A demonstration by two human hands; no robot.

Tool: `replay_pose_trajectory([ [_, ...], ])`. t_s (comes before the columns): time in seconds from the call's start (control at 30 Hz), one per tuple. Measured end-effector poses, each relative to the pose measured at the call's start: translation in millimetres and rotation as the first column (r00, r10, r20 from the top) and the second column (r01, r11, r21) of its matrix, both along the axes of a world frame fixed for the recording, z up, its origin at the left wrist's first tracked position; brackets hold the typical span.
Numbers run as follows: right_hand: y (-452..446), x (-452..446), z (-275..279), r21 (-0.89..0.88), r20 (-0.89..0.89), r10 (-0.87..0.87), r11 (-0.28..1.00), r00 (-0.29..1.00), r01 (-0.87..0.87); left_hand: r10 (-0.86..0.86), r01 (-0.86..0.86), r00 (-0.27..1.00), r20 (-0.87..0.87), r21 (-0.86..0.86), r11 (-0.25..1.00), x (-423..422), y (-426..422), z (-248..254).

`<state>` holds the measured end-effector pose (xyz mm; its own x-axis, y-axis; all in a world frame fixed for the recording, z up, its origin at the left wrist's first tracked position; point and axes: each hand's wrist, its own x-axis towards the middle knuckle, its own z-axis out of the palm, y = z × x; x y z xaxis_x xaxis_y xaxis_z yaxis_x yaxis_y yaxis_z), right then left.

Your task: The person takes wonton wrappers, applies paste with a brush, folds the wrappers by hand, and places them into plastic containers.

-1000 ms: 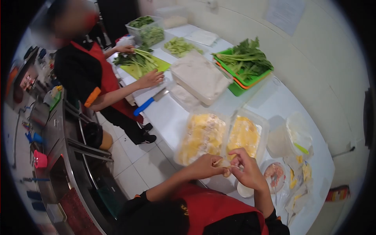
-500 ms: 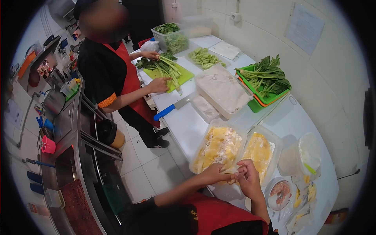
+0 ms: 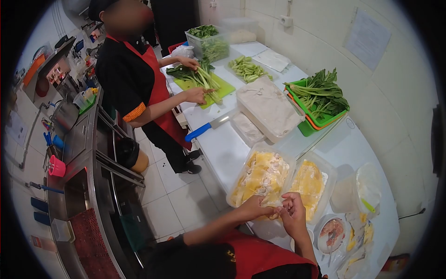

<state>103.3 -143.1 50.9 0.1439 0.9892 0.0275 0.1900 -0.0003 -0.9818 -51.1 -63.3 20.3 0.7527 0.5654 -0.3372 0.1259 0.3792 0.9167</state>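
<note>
My left hand (image 3: 253, 208) and my right hand (image 3: 296, 215) meet over the near ends of two plastic tubs. Their fingers are pinched together on a small pale yellow dumpling (image 3: 273, 201), mostly hidden by the fingers. Floury, yellow-wrapped dumplings (image 3: 260, 174) fill the left tub (image 3: 231, 187). Flat yellow dough wrappers (image 3: 307, 184) dusted with white lie in the right tub (image 3: 331, 180). Beside my right wrist stands a bowl (image 3: 319, 246) with pinkish minced filling (image 3: 332, 232).
A co-worker's hands (image 3: 197, 95) hold leafy stalks on a green cutting board (image 3: 226, 87). A blue-handled knife (image 3: 197, 132) lies near the table edge. Flour-covered tubs (image 3: 269, 104), a green basket of greens (image 3: 309, 128) and plastic packets (image 3: 357, 251) also occupy the table.
The view has shifted slightly. My hands stay together, fingers still pinching, and more of the left tub's dumplings shows. The co-worker's hands have moved slightly over the stalks.
</note>
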Motion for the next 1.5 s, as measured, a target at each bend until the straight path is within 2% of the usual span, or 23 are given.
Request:
replay_pose_trajectory([
  [0.03,0,1,-2,-0.003,-0.060,0.002,1.000,0.998,-0.002,0.007,-0.006,1.000,0.012,-0.012,1.000,0,0,-1],
  [0.23,1,1,-1,0.000,-0.038,0.053,0.999,0.998,-0.054,0.015,-0.012,0.999,0.033,-0.099,0.995,1,-1,4],
  [0.33,4,1,-10,-0.081,-0.323,0.019,0.996,0.946,-0.048,0.006,-0.005,1.000,0.007,-0.096,0.995,-4,-2,4],
  [0.4,10,3,-20,-0.134,-0.341,-0.021,0.991,0.940,-0.026,0.064,-0.063,0.996,0.056,-0.032,0.998,-6,-6,-5],
  [0.43,13,4,-25,-0.160,-0.350,-0.040,0.987,0.936,-0.018,0.104,-0.098,0.992,0.065,-0.081,0.992,-6,-5,-11],
  [0.53,40,9,-24,-0.207,-0.229,-0.055,0.978,0.972,0.006,0.249,-0.225,0.963,0.102,-0.202,0.953,-7,4,-29],
  [0.6,70,15,-23,-0.117,-0.163,0.002,0.993,0.987,-0.021,0.376,-0.331,0.913,0.161,-0.247,0.911,-6,21,-28],
  [0.67,108,14,-11,-0.118,-0.155,0.022,0.992,0.988,-0.041,0.462,-0.411,0.859,0.220,-0.241,0.879,-8,41,-2],
  [0.7,130,17,-17,-0.094,-0.082,0.040,0.994,0.996,-0.048,0.503,-0.451,0.827,0.253,-0.237,0.860,-9,47,7],
  [0.77,173,24,-43,-0.037,0.071,0.071,0.997,0.995,-0.068,0.542,-0.557,0.814,0.211,0.017,0.830,-5,61,-12],
  [0.8,182,26,-51,-0.014,0.206,0.062,0.998,0.977,-0.060,0.564,-0.595,0.800,0.202,0.149,0.790,-2,69,-17],
  [0.87,193,25,-62,0.035,0.468,0.035,0.998,0.883,-0.058,0.527,-0.562,0.827,0.196,0.315,0.765,-2,68,-19],
  [0.93,190,15,-40,0.030,0.567,0.005,0.999,0.824,-0.027,0.504,-0.489,0.855,0.126,0.519,0.701,-4,66,-23],
  [1.0,189,11,-43,0.057,0.626,-0.038,0.998,0.779,0.003,0.477,-0.306,0.879,-0.023,0.739,0.601,-7,56,-27],
  [1.03,189,10,-44,0.059,0.641,-0.028,0.998,0.767,-0.013,0.435,-0.276,0.901,-0.005,0.765,0.582,-4,55,-39],
  [1.13,190,11,-44,0.066,0.714,-0.004,0.996,0.700,-0.062,0.314,-0.031,0.927,-0.207,0.791,0.612,-4,47,-33],
  [1.2,189,9,-43,0.046,0.790,0.029,0.993,0.612,-0.106,0.300,0.017,0.921,-0.248,0.795,0.606,0,44,-33],
  [1.3,184,4,-46,0.203,0.877,-0.120,0.970,0.466,-0.132,0.290,0.063,0.914,-0.284,0.805,0.591,2,45,-35],
  [1.4,180,-7,-44,0.282,0.861,-0.072,0.892,0.504,-0.353,0.298,0.070,0.917,-0.265,0.843,0.533,6,53,-50],
  [1.43,182,-6,-51,0.171,0.827,0.083,0.905,0.557,-0.390,0.295,0.075,0.921,-0.254,0.859,0.506,7,53,-53],
  [1.5,180,-6,-51,0.104,0.775,0.134,0.937,0.618,-0.333,0.218,0.104,0.936,-0.278,0.806,0.583,0,56,-42],
])
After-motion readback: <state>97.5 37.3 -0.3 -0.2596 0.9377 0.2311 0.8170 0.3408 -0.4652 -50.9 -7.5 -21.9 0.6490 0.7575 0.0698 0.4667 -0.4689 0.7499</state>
